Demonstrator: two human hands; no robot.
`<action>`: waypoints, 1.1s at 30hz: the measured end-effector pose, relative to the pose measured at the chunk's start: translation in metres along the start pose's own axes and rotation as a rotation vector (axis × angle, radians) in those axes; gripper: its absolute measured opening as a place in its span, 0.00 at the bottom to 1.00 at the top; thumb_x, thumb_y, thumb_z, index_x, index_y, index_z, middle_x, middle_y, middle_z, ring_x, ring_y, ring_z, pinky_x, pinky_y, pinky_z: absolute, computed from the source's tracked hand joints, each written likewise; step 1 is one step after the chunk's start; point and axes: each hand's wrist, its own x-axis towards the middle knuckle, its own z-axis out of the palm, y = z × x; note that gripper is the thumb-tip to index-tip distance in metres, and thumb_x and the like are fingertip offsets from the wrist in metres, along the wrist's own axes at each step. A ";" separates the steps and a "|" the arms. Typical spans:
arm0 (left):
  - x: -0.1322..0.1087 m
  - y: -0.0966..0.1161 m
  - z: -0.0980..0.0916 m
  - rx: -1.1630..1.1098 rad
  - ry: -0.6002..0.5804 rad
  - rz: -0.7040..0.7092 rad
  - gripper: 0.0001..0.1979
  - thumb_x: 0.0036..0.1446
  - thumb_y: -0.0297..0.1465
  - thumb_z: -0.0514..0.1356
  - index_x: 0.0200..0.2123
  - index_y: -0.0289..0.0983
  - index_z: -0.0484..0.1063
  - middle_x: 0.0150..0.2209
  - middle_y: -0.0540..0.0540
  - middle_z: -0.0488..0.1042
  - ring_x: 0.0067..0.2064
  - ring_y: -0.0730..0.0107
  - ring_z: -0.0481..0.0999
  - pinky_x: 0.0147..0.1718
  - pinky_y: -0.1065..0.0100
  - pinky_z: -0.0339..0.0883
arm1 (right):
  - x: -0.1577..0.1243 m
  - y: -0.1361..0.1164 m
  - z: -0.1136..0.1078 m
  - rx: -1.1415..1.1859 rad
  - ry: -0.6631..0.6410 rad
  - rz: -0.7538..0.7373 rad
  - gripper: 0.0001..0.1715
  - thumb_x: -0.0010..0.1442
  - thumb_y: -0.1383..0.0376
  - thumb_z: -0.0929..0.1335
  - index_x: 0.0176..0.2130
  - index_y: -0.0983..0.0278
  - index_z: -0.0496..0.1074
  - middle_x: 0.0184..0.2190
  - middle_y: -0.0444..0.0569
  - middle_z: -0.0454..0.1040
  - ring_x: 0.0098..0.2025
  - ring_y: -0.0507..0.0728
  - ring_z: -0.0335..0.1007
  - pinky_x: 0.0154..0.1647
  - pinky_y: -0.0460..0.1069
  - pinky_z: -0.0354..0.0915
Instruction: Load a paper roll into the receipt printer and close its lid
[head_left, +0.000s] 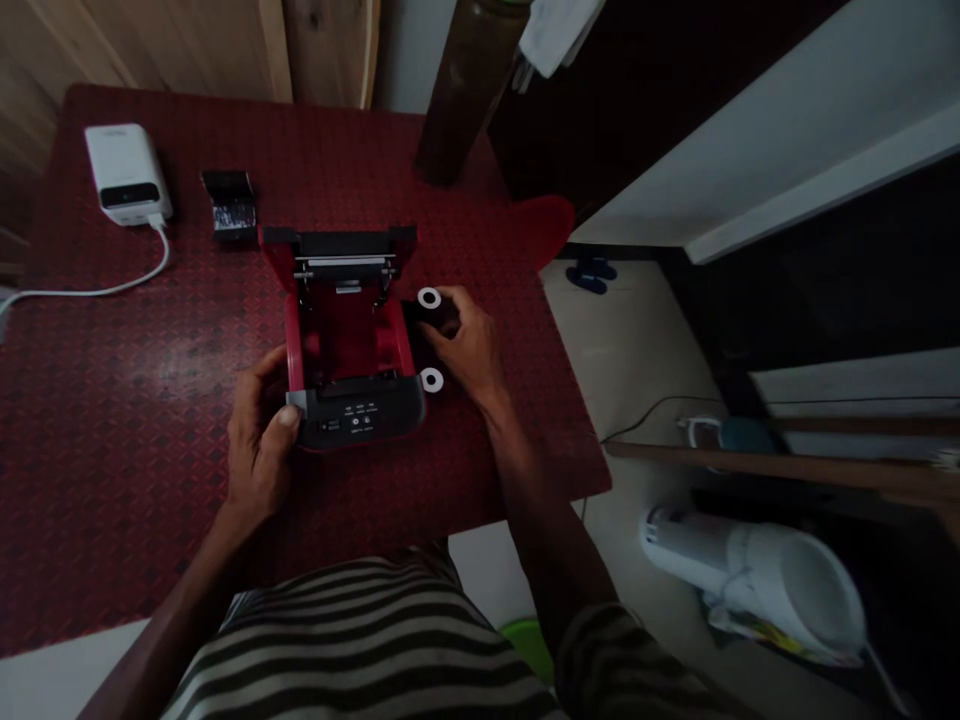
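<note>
A small red and black printer point(346, 340) sits with its lid open on the red patterned table point(135, 400); its inner bay looks hollow. My left hand point(259, 440) grips the printer's front left corner, thumb on the grey edge. My right hand point(469, 345) rests just right of the printer, fingers curled around a dark roll holder point(439, 315) with a white round end cap point(428, 298). A second white disc point(432, 379) lies by the printer's front right corner, below that hand.
A white power bank point(126, 175) with a white cable point(90, 290) lies at the far left, a small black device point(231, 205) beside it. A tall dark bottle point(469, 85) stands at the table's back edge. A white fan point(757, 575) lies on the floor at right.
</note>
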 end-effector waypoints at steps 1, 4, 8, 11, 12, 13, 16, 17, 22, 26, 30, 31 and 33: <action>0.000 0.000 0.000 0.001 0.002 -0.001 0.32 0.82 0.56 0.61 0.74 0.42 0.79 0.65 0.38 0.85 0.64 0.46 0.87 0.60 0.50 0.84 | -0.005 0.000 -0.004 0.008 0.009 0.014 0.27 0.62 0.59 0.78 0.59 0.54 0.79 0.60 0.55 0.89 0.58 0.69 0.87 0.60 0.65 0.82; 0.000 0.001 0.000 0.002 0.003 -0.014 0.32 0.81 0.56 0.62 0.74 0.42 0.79 0.65 0.39 0.85 0.64 0.46 0.87 0.60 0.50 0.84 | -0.033 -0.003 -0.023 0.001 0.037 0.069 0.26 0.64 0.61 0.76 0.61 0.55 0.80 0.60 0.57 0.88 0.56 0.68 0.87 0.56 0.64 0.83; 0.000 0.002 0.002 -0.022 0.017 -0.033 0.31 0.81 0.57 0.62 0.73 0.44 0.79 0.65 0.38 0.85 0.63 0.45 0.87 0.60 0.47 0.84 | -0.081 -0.019 -0.043 -0.023 -0.113 0.155 0.18 0.65 0.62 0.77 0.55 0.56 0.85 0.53 0.51 0.89 0.43 0.61 0.83 0.48 0.58 0.80; 0.001 0.003 0.004 -0.035 0.029 -0.031 0.33 0.80 0.58 0.63 0.72 0.42 0.79 0.64 0.36 0.85 0.61 0.42 0.87 0.58 0.44 0.85 | -0.101 -0.032 -0.034 0.005 -0.119 0.148 0.24 0.61 0.65 0.78 0.57 0.56 0.84 0.55 0.51 0.88 0.45 0.61 0.82 0.50 0.57 0.78; 0.001 0.003 0.005 -0.034 0.035 -0.031 0.33 0.80 0.59 0.63 0.72 0.41 0.79 0.64 0.36 0.85 0.62 0.41 0.87 0.58 0.43 0.85 | -0.102 -0.034 -0.028 0.016 -0.097 0.135 0.24 0.61 0.65 0.78 0.56 0.56 0.84 0.55 0.51 0.88 0.47 0.62 0.82 0.51 0.57 0.78; 0.001 0.003 0.005 -0.031 0.041 -0.028 0.33 0.80 0.59 0.63 0.72 0.41 0.80 0.64 0.36 0.85 0.62 0.40 0.87 0.59 0.42 0.84 | -0.102 -0.035 -0.021 0.028 -0.075 0.123 0.21 0.62 0.65 0.77 0.55 0.56 0.84 0.54 0.52 0.88 0.49 0.63 0.83 0.51 0.57 0.78; 0.000 0.003 0.004 -0.011 0.036 -0.023 0.32 0.81 0.58 0.62 0.72 0.44 0.79 0.64 0.38 0.85 0.63 0.41 0.86 0.60 0.43 0.84 | -0.097 -0.035 -0.007 0.064 -0.043 0.099 0.15 0.64 0.63 0.75 0.51 0.55 0.83 0.52 0.51 0.89 0.53 0.64 0.84 0.54 0.59 0.78; -0.001 0.002 0.003 -0.003 0.027 -0.027 0.32 0.81 0.58 0.61 0.73 0.44 0.79 0.64 0.38 0.85 0.63 0.42 0.86 0.60 0.45 0.84 | -0.095 -0.035 -0.006 0.081 -0.032 0.105 0.14 0.65 0.62 0.75 0.51 0.55 0.82 0.51 0.51 0.89 0.54 0.65 0.85 0.56 0.60 0.78; -0.002 0.002 0.001 -0.019 0.005 -0.045 0.32 0.81 0.57 0.62 0.74 0.45 0.79 0.67 0.38 0.83 0.63 0.44 0.85 0.60 0.47 0.84 | -0.094 -0.045 -0.035 0.261 0.022 0.173 0.19 0.67 0.56 0.80 0.55 0.53 0.81 0.56 0.50 0.90 0.59 0.64 0.87 0.65 0.61 0.81; -0.002 0.002 0.000 -0.026 0.000 -0.061 0.32 0.81 0.58 0.62 0.74 0.44 0.79 0.67 0.37 0.83 0.65 0.43 0.84 0.63 0.46 0.83 | -0.087 -0.076 -0.067 0.359 -0.092 0.076 0.21 0.71 0.47 0.80 0.57 0.52 0.82 0.55 0.50 0.90 0.58 0.64 0.88 0.60 0.60 0.84; -0.003 0.003 0.001 -0.026 0.004 -0.091 0.34 0.79 0.60 0.62 0.73 0.44 0.79 0.67 0.36 0.82 0.65 0.40 0.84 0.64 0.43 0.83 | -0.062 -0.114 -0.075 0.182 -0.292 -0.053 0.21 0.75 0.48 0.79 0.61 0.52 0.82 0.52 0.49 0.90 0.51 0.63 0.88 0.51 0.58 0.85; -0.003 0.003 0.001 -0.026 0.000 -0.095 0.34 0.79 0.60 0.62 0.74 0.45 0.79 0.68 0.36 0.82 0.66 0.39 0.84 0.64 0.42 0.82 | -0.054 -0.122 -0.071 0.106 -0.337 -0.116 0.19 0.75 0.52 0.80 0.61 0.53 0.82 0.52 0.48 0.90 0.50 0.63 0.88 0.52 0.58 0.84; -0.004 0.002 0.001 -0.026 -0.012 -0.095 0.34 0.80 0.59 0.62 0.75 0.46 0.78 0.68 0.36 0.82 0.66 0.40 0.84 0.65 0.42 0.81 | -0.039 -0.136 -0.059 -0.060 -0.410 -0.253 0.16 0.76 0.63 0.78 0.61 0.54 0.82 0.53 0.48 0.90 0.52 0.63 0.87 0.57 0.59 0.83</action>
